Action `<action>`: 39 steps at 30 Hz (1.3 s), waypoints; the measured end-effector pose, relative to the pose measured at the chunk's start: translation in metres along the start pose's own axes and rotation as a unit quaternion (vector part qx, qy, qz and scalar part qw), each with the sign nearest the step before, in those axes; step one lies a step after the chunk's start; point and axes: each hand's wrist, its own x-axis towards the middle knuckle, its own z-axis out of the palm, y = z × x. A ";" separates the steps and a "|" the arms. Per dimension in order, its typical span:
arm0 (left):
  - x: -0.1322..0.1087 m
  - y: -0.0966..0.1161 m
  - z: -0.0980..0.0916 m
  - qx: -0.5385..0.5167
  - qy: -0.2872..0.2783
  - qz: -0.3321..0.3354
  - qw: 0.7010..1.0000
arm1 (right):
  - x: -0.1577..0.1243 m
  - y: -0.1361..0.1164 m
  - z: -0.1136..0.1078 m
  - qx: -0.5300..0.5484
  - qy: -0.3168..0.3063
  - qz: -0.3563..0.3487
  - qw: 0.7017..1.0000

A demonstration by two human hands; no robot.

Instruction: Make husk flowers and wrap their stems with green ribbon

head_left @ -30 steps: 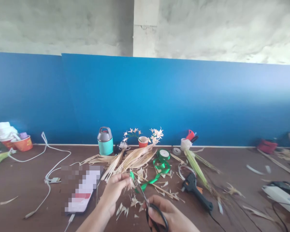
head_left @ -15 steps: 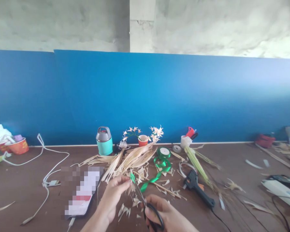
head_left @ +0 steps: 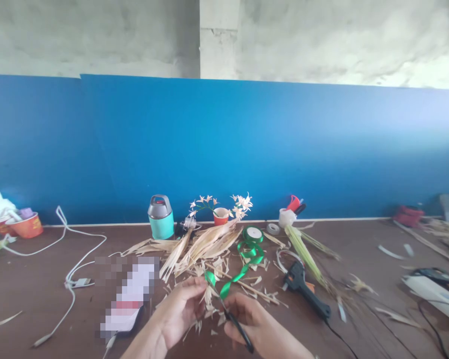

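My left hand [head_left: 183,305] is closed, its thumb and fingertips pinching a short piece of green ribbon [head_left: 210,278]. My right hand [head_left: 249,319] grips black-handled scissors [head_left: 240,331], whose blades point up and left at the ribbon piece. How far the blades are parted I cannot make out. Just beyond the scissors, a longer green ribbon tail [head_left: 234,281] curls back to the ribbon spool [head_left: 253,234]. Pale husk scraps [head_left: 209,299] lie under and around both hands.
Dried corn husks [head_left: 205,244] spread ahead of my hands. Behind them stand a red cup [head_left: 220,216] with husk flowers and a teal flask [head_left: 160,219]. A black glue gun [head_left: 307,291] lies right, a phone [head_left: 129,299] left, with white cables [head_left: 73,279] beyond it.
Both hands have come slightly closer together. The scissors have turned so their handles show more edge-on, and more of the ribbon piece shows at my left fingertips.
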 end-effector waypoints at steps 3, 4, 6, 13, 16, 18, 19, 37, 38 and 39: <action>0.000 -0.002 0.000 -0.022 -0.002 -0.023 0.999 | -0.002 -0.003 -0.001 0.011 -0.001 0.007 1.000; 0.000 -0.002 0.000 -0.024 -0.007 -0.024 0.999 | -0.002 -0.004 -0.001 0.018 -0.002 0.006 1.000; 0.000 -0.004 0.001 -0.031 -0.014 -0.022 0.999 | -0.002 -0.003 0.001 0.033 -0.002 0.000 0.999; -0.002 -0.010 0.007 -0.016 -0.059 0.003 0.998 | 0.005 0.008 0.016 0.085 0.027 -0.060 0.994; -0.004 -0.010 0.010 -0.001 -0.062 0.014 0.998 | 0.006 0.011 0.020 0.088 0.046 -0.082 0.992; -0.005 -0.010 0.011 0.008 -0.063 0.018 0.998 | 0.006 0.013 0.021 0.085 0.052 -0.085 0.991; -0.005 -0.010 0.011 0.014 -0.063 0.021 0.998 | 0.006 0.013 0.022 0.080 0.054 -0.084 0.992; -0.007 -0.014 0.015 0.034 -0.052 0.064 0.996 | 0.004 0.008 0.023 0.053 0.058 -0.078 0.994; -0.008 -0.014 0.016 0.035 -0.049 0.067 0.996 | 0.004 0.008 0.023 0.065 0.054 -0.080 0.993; -0.008 -0.014 0.016 0.035 -0.047 0.068 0.996 | 0.004 0.008 0.024 0.079 0.049 -0.081 0.992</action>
